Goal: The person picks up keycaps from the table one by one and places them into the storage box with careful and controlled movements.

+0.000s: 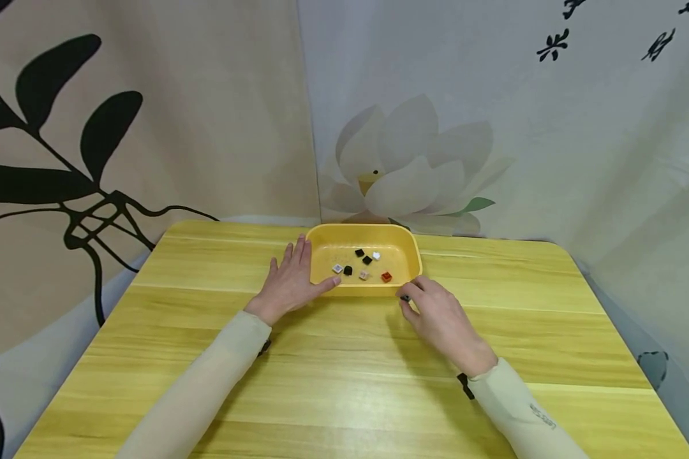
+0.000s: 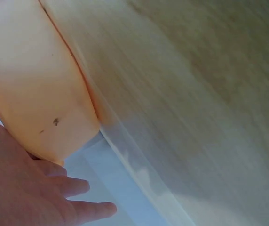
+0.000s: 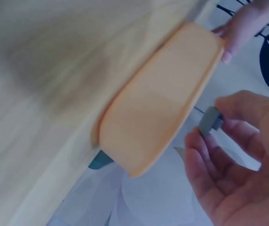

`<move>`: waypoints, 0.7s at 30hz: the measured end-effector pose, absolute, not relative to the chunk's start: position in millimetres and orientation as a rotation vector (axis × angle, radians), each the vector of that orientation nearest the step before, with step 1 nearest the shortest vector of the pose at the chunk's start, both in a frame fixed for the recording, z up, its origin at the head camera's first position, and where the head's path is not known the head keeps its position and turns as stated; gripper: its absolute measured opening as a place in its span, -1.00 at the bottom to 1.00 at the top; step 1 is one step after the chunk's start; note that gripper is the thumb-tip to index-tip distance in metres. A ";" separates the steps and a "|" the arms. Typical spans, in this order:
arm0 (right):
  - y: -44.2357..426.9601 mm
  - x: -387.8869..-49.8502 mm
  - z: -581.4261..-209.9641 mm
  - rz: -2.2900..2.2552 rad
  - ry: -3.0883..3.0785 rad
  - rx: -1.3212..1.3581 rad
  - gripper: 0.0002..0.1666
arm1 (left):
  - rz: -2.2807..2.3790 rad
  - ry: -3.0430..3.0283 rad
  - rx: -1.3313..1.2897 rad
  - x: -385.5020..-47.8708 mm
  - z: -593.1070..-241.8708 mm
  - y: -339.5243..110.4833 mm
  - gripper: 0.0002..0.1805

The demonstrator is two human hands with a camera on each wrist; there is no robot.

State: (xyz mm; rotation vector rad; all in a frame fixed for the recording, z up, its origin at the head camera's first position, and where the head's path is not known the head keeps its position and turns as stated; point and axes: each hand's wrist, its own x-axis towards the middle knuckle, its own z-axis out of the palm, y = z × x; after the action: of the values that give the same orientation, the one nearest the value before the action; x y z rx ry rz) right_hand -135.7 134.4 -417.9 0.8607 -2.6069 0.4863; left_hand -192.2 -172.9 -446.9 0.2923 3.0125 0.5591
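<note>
A shallow yellow tray (image 1: 373,291) stands near the far edge of the table, with several small block-like pieces inside. Among them are a red piece (image 1: 386,276), a white piece (image 1: 376,255) and a black piece (image 1: 348,271). My left hand (image 1: 289,277) rests against the tray's left side with fingers straight, its thumb over the front rim. Beside the front right corner, my right hand (image 1: 442,319) pinches a small dark grey piece (image 3: 209,121) between thumb and fingertips. A small block juts from one face of that piece; its exact kind cannot be told.
The wooden table (image 1: 344,382) spreads around the tray on all sides. Behind its far edge hangs a pale curtain (image 1: 235,115) printed with dark leaves and a white flower.
</note>
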 end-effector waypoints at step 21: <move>133.9 -159.4 -401.1 0.639 -2.528 0.731 -0.80 | 0.542 3.014 0.330 -183.6 -443.8 -161.4 0.31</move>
State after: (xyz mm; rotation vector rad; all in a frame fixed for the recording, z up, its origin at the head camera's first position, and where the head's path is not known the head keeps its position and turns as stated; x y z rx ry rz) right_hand -159.4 133.9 -401.1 0.7314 -2.5280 0.6390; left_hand -183.6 -161.4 -443.8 0.3299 3.0142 0.5421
